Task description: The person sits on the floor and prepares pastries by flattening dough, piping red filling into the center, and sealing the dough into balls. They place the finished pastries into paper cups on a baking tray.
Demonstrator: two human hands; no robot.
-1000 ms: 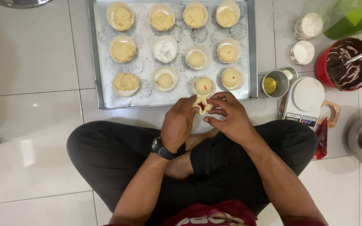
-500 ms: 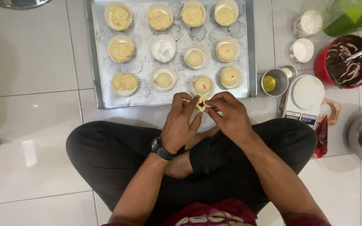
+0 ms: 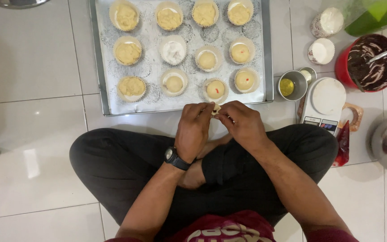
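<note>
Both hands sit slightly higher than a second ago, nearer the tray; the left hand (image 3: 194,132) and right hand (image 3: 243,124) pinch a small dough piece (image 3: 216,109) between closed fingers, just before the baking tray (image 3: 96,67) of filled paper cups (image 3: 216,88); a white scale (image 3: 325,101) and red bowl (image 3: 371,62) lie rightward.
</note>
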